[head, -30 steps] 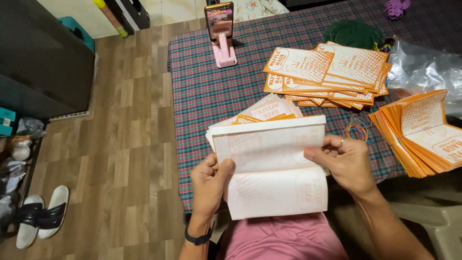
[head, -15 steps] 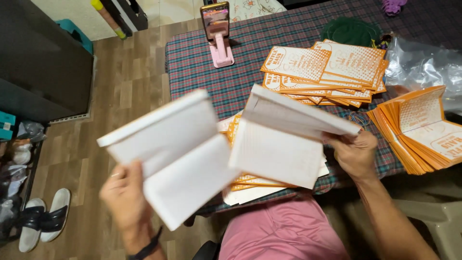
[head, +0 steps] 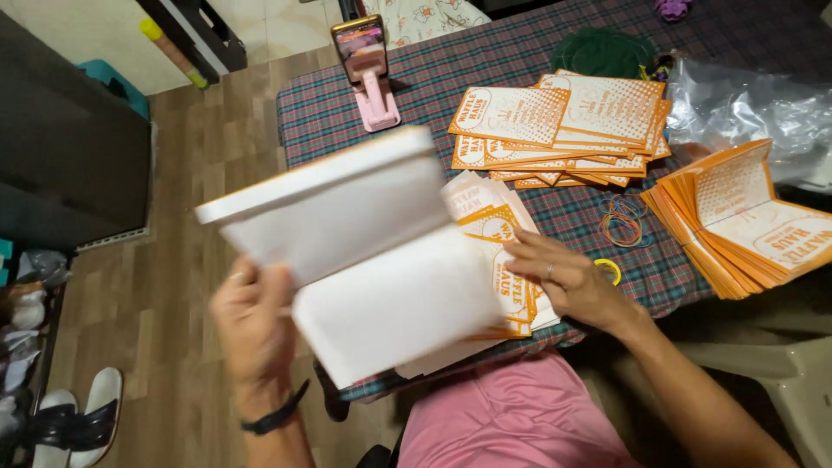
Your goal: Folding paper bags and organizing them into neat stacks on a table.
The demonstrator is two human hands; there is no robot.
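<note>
white folded sheet stack (head: 364, 251) now split off, lifted clear in left hand (head: 253, 321) clamped on its lower edge; right hand (head: 568, 282) released, flat and open on orange-printed sheets (head: 503, 251).

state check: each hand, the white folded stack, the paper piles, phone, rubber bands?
left hand: gripping the white folded stack, lifted off the table
white folded stack: held up, bent open, motion-blurred
right hand: open, flat on the near orange pile
near orange pile: lying flat, fanned
far orange pile: flat, loosely stacked
folded orange stack: creased, nested
phone: upright on pink stand
rubber bands: loose on tablecloth
</note>
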